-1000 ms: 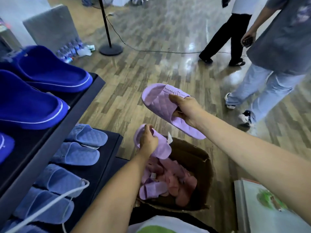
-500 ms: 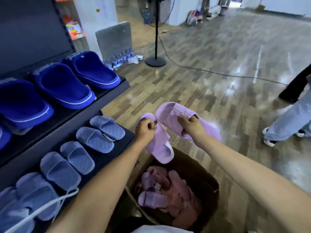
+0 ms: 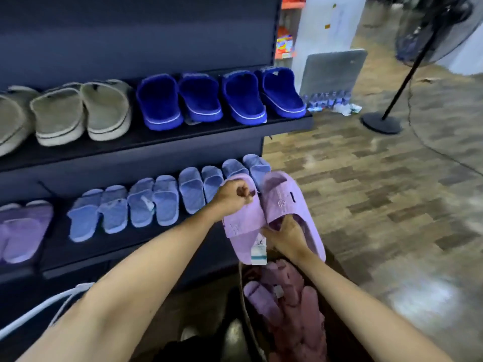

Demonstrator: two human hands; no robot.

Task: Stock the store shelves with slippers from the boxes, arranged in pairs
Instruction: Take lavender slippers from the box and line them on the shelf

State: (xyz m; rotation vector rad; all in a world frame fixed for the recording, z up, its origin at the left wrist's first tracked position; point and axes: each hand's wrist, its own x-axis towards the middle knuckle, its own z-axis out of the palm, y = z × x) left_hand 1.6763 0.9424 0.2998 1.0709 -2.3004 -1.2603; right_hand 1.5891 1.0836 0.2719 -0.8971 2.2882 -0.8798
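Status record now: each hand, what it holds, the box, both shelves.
left hand: grips left slipper at its upper end
right hand: grips right slipper at the strap opening
pair: lilac, side by side over the box, not yet shelved
tag: on left slipper
box contents: more pink and lilac slippers
lower shelf: purple slippers, light blue slippers
upper shelf: beige slippers, dark blue slippers

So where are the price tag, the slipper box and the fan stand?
price tag (image 3: 258, 250): head view, white face.
slipper box (image 3: 243, 296): head view, left rim.
fan stand (image 3: 380, 123): head view, round base.
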